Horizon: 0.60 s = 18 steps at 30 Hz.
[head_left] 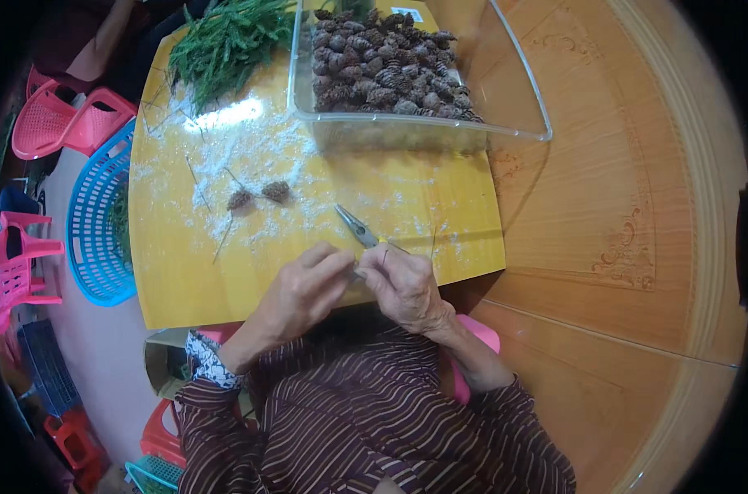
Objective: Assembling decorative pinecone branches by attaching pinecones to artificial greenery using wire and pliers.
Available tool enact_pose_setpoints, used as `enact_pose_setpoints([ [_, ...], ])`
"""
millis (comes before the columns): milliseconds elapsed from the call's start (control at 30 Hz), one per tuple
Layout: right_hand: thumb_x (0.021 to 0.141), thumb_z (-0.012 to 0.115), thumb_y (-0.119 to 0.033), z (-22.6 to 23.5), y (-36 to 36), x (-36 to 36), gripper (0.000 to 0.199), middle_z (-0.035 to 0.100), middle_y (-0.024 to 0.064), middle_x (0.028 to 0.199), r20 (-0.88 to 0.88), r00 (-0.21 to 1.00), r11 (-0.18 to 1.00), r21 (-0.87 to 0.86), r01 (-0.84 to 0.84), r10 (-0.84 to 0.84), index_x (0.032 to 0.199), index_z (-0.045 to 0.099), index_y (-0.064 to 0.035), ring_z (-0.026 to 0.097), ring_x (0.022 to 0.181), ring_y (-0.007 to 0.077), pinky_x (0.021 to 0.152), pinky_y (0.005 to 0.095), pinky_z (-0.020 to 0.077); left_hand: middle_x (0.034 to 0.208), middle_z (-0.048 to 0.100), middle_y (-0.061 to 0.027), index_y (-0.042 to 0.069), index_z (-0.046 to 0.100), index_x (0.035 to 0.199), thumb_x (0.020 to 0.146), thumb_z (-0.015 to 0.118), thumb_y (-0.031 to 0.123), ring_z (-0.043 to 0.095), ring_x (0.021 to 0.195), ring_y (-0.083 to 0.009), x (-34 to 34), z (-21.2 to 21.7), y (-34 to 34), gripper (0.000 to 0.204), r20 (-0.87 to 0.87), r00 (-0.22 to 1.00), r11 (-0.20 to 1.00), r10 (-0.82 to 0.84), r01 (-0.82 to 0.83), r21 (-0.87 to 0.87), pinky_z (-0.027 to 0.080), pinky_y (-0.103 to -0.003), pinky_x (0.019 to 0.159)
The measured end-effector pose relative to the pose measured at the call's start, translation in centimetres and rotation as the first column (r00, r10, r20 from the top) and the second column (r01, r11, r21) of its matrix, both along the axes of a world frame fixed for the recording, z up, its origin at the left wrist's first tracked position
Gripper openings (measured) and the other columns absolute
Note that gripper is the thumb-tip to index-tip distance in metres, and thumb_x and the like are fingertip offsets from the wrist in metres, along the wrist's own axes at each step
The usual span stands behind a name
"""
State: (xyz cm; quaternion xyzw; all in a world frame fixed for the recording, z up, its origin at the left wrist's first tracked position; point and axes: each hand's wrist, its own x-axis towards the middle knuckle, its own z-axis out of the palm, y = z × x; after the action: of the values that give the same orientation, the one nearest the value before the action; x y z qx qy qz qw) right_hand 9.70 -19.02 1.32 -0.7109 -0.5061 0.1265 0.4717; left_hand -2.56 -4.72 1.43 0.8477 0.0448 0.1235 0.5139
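Observation:
My left hand (306, 286) and my right hand (403, 284) meet just above the table's near edge, fingertips pinched close together. What they pinch is too small and too covered to name; a thin dark wire or stem seems to show by the right fingers. Long-nose pliers (357, 226) point away to the left, just beyond the right hand. Their grips are partly behind it, so whether that hand touches them is unclear. Farther off lie two brown pine cones (240, 199) with thin wire-like stems, among white flakes on the yellow table (201, 288).
A clear plastic bin (423, 125) of pine cones (382, 70) stands at the far side, beside green fir-like sprigs (226, 45). Left of the table are a blue basket (94, 272) and pink chairs (20, 267). A carved wooden panel (604, 181) is on the right. Another person's arm (102, 41) shows far left.

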Motion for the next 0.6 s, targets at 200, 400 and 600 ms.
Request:
enact_pose_setpoints([
  [200,0.079,0.064,0.000,0.8,-0.5,-0.2,0.011,0.057,0.0098,0.070,-0.036,0.992,0.992,0.027,-0.123,0.124,0.087,0.057,-0.0015,0.060,0.061,0.0228,0.056,0.0321,0.0463,0.093,0.058,-0.0142,-0.001,0.057,0.105,0.083,0.060,0.002,0.061,0.081,-0.0268,-0.3,-0.4,0.5,0.023,-0.010,1.000,1.000,-0.006,0.006,-0.015,0.049,-0.033,0.070],
  [400,0.087,0.059,-0.003,1.7,-0.5,-0.3,0.007,0.057,0.0034,0.072,-0.590,0.800,0.978,-0.084,-0.192,0.106,0.093,0.060,0.0000,0.057,0.066,0.0097,0.058,0.0256,0.0463,0.102,0.061,-0.0063,-0.001,0.060,0.108,0.086,0.059,0.002,0.060,0.088,-0.0151,-0.9,-1.6,1.8,0.022,-0.164,0.979,0.730,0.119,-0.198,-0.654,0.049,-0.029,0.075],
  [600,0.091,0.054,-0.001,0.1,0.2,-0.3,0.010,0.057,0.0023,0.072,-0.538,0.842,0.999,-0.048,0.022,-0.045,0.096,0.062,0.0024,0.056,0.064,0.0083,0.057,0.0220,0.0462,0.105,0.059,-0.0030,-0.001,0.057,0.113,0.086,0.059,0.000,0.056,0.098,-0.0104,-0.3,-1.7,1.5,0.027,-0.143,0.985,0.629,0.100,-0.174,-0.758,0.046,-0.026,0.087],
])
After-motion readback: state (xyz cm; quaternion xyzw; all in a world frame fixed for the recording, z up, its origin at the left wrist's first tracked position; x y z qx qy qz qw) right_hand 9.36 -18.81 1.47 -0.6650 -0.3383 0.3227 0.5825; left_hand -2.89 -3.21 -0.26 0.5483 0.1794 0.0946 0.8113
